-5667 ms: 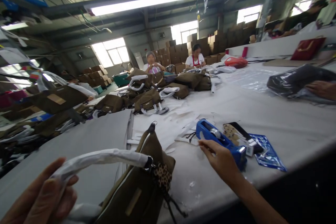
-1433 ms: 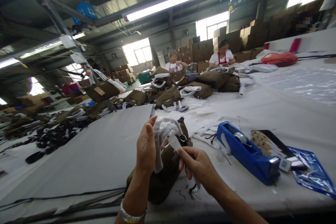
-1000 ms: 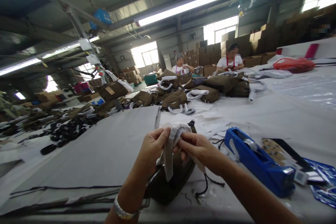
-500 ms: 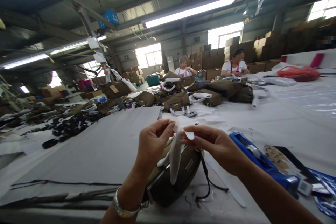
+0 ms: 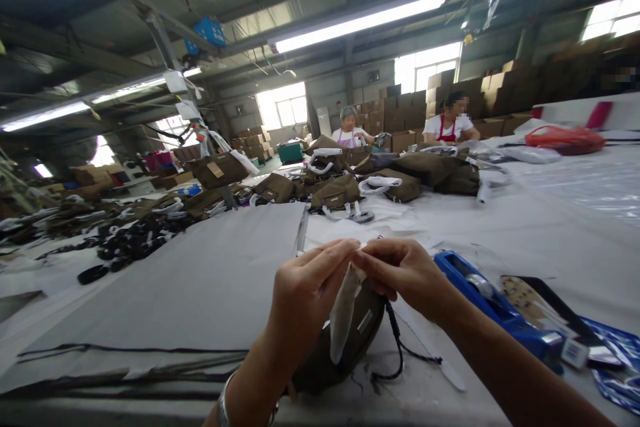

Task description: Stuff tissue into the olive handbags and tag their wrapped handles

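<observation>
A dark olive bag (image 5: 363, 340) lies on the table in front of me, with a small pale label on its side. A strip of white wrapping (image 5: 343, 320) hangs down over it. My left hand (image 5: 310, 280) is closed, its fingertips pinching the top of this wrapping. Meeting it there, my right hand (image 5: 400, 270) is also closed, thumb and finger pressed on the wrapping's upper end. Both hands' fingertips touch or nearly touch. A black cord (image 5: 397, 340) trails from the bag's right side. My left hand and forearm hide part of the bag.
To the right are a blue tape dispenser (image 5: 495, 307) and a black tray (image 5: 540, 307) with small bits. Black strips (image 5: 130, 373) lie along the front left. Olive bags (image 5: 335, 192) are heaped farther back, where two people work. A red plastic bag (image 5: 565, 140) lies at right.
Both hands have come together at the top of the white wrapping. My left hand has turned and moved right; the loose white tab by my right fingers no longer shows.
</observation>
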The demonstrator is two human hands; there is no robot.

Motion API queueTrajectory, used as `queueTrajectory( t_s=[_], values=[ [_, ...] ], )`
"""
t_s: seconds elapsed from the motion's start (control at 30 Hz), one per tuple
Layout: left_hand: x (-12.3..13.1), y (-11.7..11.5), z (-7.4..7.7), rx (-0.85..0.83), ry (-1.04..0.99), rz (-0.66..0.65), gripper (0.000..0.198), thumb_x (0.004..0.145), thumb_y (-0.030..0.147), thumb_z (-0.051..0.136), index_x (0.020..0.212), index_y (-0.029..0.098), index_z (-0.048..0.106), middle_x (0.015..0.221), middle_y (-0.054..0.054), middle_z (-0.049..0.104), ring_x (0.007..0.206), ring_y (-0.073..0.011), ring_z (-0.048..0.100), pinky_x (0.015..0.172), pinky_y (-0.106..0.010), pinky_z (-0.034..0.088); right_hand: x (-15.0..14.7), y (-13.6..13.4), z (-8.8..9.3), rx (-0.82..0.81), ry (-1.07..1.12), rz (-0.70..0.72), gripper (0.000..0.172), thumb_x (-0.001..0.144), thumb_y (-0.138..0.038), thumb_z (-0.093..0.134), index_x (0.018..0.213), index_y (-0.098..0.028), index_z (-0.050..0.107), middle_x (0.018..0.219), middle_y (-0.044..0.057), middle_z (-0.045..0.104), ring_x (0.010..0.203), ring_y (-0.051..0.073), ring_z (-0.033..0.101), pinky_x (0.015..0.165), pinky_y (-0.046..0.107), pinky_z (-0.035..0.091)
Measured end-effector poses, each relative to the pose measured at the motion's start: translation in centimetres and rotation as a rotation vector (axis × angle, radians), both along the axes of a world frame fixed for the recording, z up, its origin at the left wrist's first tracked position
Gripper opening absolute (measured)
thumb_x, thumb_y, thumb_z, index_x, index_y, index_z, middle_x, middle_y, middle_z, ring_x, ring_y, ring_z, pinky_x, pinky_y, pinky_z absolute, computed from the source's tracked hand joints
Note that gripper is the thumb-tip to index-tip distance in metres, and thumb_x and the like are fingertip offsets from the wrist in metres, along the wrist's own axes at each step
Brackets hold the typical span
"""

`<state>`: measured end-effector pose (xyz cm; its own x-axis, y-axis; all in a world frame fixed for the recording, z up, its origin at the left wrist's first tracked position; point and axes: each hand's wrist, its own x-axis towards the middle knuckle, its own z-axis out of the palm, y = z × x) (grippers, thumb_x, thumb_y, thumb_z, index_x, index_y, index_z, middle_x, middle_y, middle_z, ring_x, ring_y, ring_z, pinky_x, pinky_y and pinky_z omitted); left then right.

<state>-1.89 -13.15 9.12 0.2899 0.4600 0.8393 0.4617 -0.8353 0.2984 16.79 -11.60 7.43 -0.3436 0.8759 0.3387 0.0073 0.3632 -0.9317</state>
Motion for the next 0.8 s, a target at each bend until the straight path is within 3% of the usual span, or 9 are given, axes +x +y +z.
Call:
queueTrajectory(
  t_s=[0.13, 0.23, 0.33, 0.4, 0.47, 0.53, 0.6, 0.73, 0.8],
  values=[
    [-0.3, -0.6, 0.5, -0.018, 0.068, -0.048, 0.028, 0.094, 0.011, 0.059, 0.118, 0.02, 0.07, 0.117, -0.005, 0.076, 0.103, -0.0153, 0.073, 0.091, -0.021, 0.057, -0.3, 0.0, -0.2, 0.016, 0.097, 0.031, 0.032, 0.087, -0.043, 0.072, 0.073, -0.015, 0.066, 0.058, -0.003, 0.059, 0.046, 0.006, 0.045, 0.043, 0.017, 0.033],
    [-0.3, -0.9, 0.9, -0.25, -0.06, -0.004, 0.023, 0.097, 0.022, 0.057, 0.117, 0.023, 0.069, 0.098, -0.001, 0.08, 0.081, -0.0133, 0.076, 0.073, -0.019, 0.059, -0.7, -0.4, 0.1, 0.026, 0.071, -0.012, 0.029, 0.088, -0.043, 0.07, 0.078, -0.016, 0.07, 0.061, -0.002, 0.061, 0.047, 0.007, 0.049, 0.044, 0.017, 0.037],
    [-0.3, -0.5, 1.3, -0.45, -0.165, -0.045, 0.026, 0.093, 0.03, 0.065, 0.118, 0.025, 0.069, 0.093, 0.001, 0.08, 0.075, -0.0138, 0.076, 0.071, -0.02, 0.06, -0.8, -0.8, 0.4, 0.09, -0.021, -0.084, 0.031, 0.092, -0.043, 0.064, 0.077, -0.017, 0.071, 0.06, -0.001, 0.063, 0.047, 0.008, 0.051, 0.044, 0.019, 0.038],
    [-0.2, -0.2, 1.5, -0.5, -0.179, -0.065, 0.031, 0.089, 0.031, 0.071, 0.119, 0.026, 0.07, 0.094, 0.002, 0.08, 0.078, -0.0144, 0.076, 0.075, -0.021, 0.06, -0.8, -0.9, 0.3, 0.233, -0.132, -0.162, 0.029, 0.094, -0.039, 0.062, 0.076, -0.018, 0.071, 0.06, -0.001, 0.064, 0.048, 0.009, 0.054, 0.047, 0.021, 0.04],
    [-0.1, 0.1, 1.5, -0.488, -0.197, -0.047, 0.036, 0.087, 0.029, 0.073, 0.122, 0.028, 0.069, 0.093, 0.003, 0.08, 0.081, -0.0138, 0.075, 0.078, -0.02, 0.059, -0.8, -0.9, 0.1, 0.492, -0.253, -0.347, 0.02, 0.093, -0.033, 0.064, 0.081, -0.019, 0.072, 0.064, -0.001, 0.067, 0.054, 0.011, 0.059, 0.053, 0.023, 0.043],
    [0.0, 0.1, 1.6, -0.476, -0.219, -0.035, 0.039, 0.086, 0.028, 0.073, 0.125, 0.029, 0.068, 0.093, 0.004, 0.08, 0.082, -0.0131, 0.075, 0.08, -0.019, 0.059, -0.6, -0.8, 0.0, 0.754, -0.314, -0.579, 0.012, 0.091, -0.03, 0.068, 0.096, -0.02, 0.071, 0.079, 0.002, 0.072, 0.066, 0.014, 0.065, 0.064, 0.025, 0.048],
    [0.3, 0.0, 1.6, -0.49, -0.228, -0.054, 0.041, 0.087, 0.028, 0.073, 0.127, 0.029, 0.067, 0.094, 0.004, 0.08, 0.081, -0.0126, 0.075, 0.081, -0.019, 0.059, -0.3, -0.8, 0.2, 0.942, -0.319, -0.681, 0.017, 0.091, -0.025, 0.069, 0.107, -0.019, 0.068, 0.095, 0.006, 0.073, 0.081, 0.016, 0.068, 0.075, 0.027, 0.05],
    [0.7, 0.0, 1.7, -0.47, -0.273, -0.065, 0.04, 0.086, 0.026, 0.073, 0.126, 0.025, 0.068, 0.094, 0.001, 0.08, 0.082, -0.0138, 0.075, 0.08, -0.02, 0.059, 0.3, -0.3, 0.7, 1.194, -0.419, -0.49, 0.015, 0.094, -0.012, 0.059, 0.099, -0.021, 0.069, 0.095, 0.005, 0.073, 0.088, 0.017, 0.066, 0.08, 0.029, 0.052],
    [0.6, 0.5, 1.7, -0.405, -0.364, -0.019, 0.035, 0.086, 0.025, 0.073, 0.121, 0.023, 0.07, 0.093, 0.0, 0.08, 0.082, -0.0148, 0.075, 0.078, -0.021, 0.06, 0.5, 0.2, 0.4, 1.231, -0.51, -0.405, 0.017, 0.096, -0.013, 0.056, 0.1, -0.021, 0.07, 0.095, 0.003, 0.075, 0.086, 0.017, 0.066, 0.078, 0.029, 0.052]
  ],
)
